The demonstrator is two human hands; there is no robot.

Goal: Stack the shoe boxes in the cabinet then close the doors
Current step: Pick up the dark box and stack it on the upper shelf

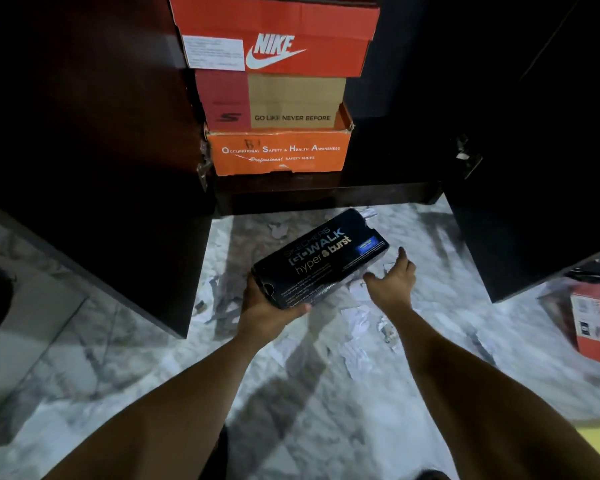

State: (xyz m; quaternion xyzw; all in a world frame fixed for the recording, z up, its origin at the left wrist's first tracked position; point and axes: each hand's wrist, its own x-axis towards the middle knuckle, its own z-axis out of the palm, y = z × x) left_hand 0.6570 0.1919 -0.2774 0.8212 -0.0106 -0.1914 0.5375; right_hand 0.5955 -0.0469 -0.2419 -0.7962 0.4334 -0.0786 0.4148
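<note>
A black Skechers shoe box [321, 258] hangs tilted above the marble floor in front of the dark cabinet [326, 195]. My left hand [267, 306] grips its near left corner. My right hand [394, 277] is open, fingers spread, at the box's right side; I cannot tell whether it touches. Inside the cabinet on the left stand three stacked boxes: an orange safety-shoe box [278, 152] at the bottom, a brown and red Skechers box [271, 100] in the middle, a red Nike box [274, 36] on top.
Both cabinet doors stand open: the left door [111, 237] and the right door [534, 220]. Dark room lies to the right of the stack inside the cabinet. Another red shoe box [594, 323] sits on the floor at the far right. Paper scraps litter the floor [326, 375].
</note>
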